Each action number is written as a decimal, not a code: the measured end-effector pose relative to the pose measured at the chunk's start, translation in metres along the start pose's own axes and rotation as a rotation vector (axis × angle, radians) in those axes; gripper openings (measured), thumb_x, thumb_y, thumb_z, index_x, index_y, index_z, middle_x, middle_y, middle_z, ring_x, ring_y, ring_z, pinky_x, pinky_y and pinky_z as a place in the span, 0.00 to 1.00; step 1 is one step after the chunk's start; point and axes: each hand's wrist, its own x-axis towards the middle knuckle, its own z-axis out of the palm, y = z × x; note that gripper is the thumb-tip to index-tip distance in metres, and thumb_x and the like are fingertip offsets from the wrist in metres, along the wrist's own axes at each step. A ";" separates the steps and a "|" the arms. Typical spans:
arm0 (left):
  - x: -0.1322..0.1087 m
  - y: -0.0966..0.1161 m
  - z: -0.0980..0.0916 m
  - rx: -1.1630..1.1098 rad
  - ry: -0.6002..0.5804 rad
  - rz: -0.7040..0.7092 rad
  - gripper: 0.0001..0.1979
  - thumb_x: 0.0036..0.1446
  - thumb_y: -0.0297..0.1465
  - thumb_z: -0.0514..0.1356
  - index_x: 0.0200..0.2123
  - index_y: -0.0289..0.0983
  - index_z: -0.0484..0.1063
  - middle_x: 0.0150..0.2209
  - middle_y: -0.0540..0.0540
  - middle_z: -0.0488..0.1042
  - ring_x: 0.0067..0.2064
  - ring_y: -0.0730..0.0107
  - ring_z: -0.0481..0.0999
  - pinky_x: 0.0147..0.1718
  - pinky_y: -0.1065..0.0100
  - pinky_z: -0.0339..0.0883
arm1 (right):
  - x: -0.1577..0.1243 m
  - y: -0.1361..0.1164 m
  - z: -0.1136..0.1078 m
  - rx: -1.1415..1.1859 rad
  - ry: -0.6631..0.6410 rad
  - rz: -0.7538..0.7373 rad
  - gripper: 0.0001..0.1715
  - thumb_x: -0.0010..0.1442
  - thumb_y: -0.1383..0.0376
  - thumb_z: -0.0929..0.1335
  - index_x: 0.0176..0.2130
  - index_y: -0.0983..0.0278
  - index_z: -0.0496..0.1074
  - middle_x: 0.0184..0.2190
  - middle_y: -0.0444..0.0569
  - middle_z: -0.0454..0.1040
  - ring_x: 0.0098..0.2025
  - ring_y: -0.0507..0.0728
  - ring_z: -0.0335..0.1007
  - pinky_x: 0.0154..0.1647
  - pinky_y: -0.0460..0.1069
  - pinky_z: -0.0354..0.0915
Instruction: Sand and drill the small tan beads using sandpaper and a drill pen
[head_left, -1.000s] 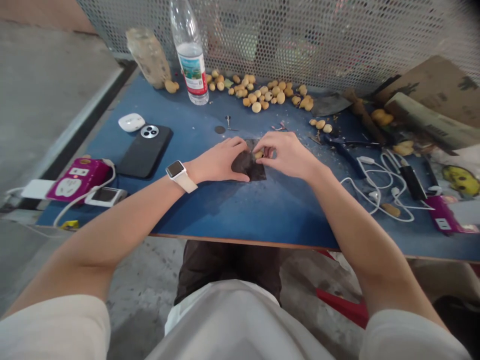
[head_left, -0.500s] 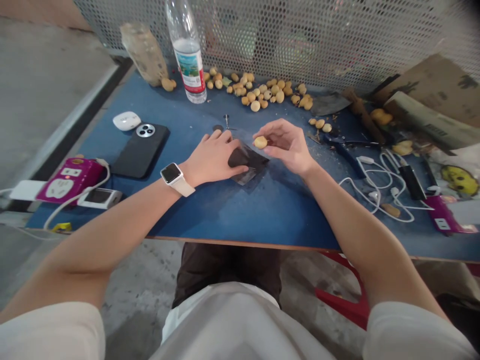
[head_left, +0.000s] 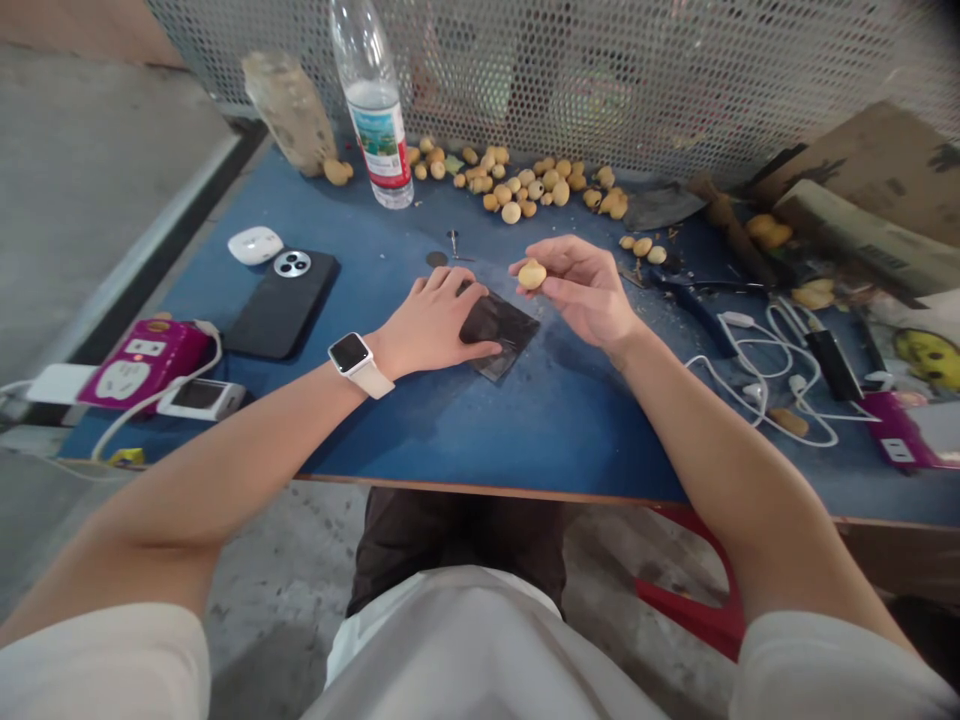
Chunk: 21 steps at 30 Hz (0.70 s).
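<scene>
My right hand (head_left: 581, 288) is raised a little above the blue table and pinches a small round tan nut (head_left: 532, 274) between thumb and fingertips. My left hand (head_left: 442, 315) lies flat, its fingertips pressing the edge of a dark square sheet (head_left: 501, 335), possibly sandpaper. A pale-strapped smartwatch (head_left: 351, 358) sits on my left wrist. Several similar nuts (head_left: 517, 182) lie in a loose band beyond my hands.
A water bottle (head_left: 373, 120) and a stone-like jar (head_left: 291, 112) stand against the perforated metal mesh (head_left: 600, 80). A phone (head_left: 281, 303), white earbud case (head_left: 255, 245) and magenta power strip (head_left: 142, 362) lie left; blue-handled pliers (head_left: 694, 305) and white cables (head_left: 765, 360) lie right.
My right hand has lifted the nut off the dark sheet and up away from it, turning it slightly. My left hand has stayed on the sheet, which has shifted slightly.
</scene>
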 end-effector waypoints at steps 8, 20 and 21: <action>0.000 0.002 -0.003 -0.017 -0.010 -0.008 0.42 0.73 0.59 0.73 0.78 0.41 0.77 0.80 0.26 0.73 0.81 0.19 0.70 0.79 0.25 0.67 | 0.001 0.005 0.004 -0.222 -0.068 -0.008 0.30 0.65 0.36 0.84 0.51 0.54 0.88 0.51 0.53 0.92 0.50 0.65 0.88 0.62 0.64 0.87; 0.000 0.003 -0.003 -0.014 -0.024 -0.013 0.44 0.73 0.58 0.74 0.79 0.39 0.75 0.81 0.24 0.71 0.82 0.19 0.68 0.80 0.25 0.66 | 0.006 0.015 0.006 -0.784 -0.222 -0.211 0.16 0.83 0.58 0.73 0.61 0.52 0.91 0.60 0.57 0.89 0.64 0.73 0.83 0.75 0.73 0.75; 0.000 0.002 -0.003 -0.021 -0.021 -0.011 0.44 0.73 0.58 0.74 0.79 0.39 0.74 0.81 0.24 0.71 0.82 0.18 0.68 0.80 0.25 0.66 | 0.007 0.015 0.007 -0.803 -0.229 -0.206 0.17 0.83 0.57 0.73 0.62 0.52 0.91 0.60 0.58 0.89 0.64 0.73 0.82 0.75 0.74 0.75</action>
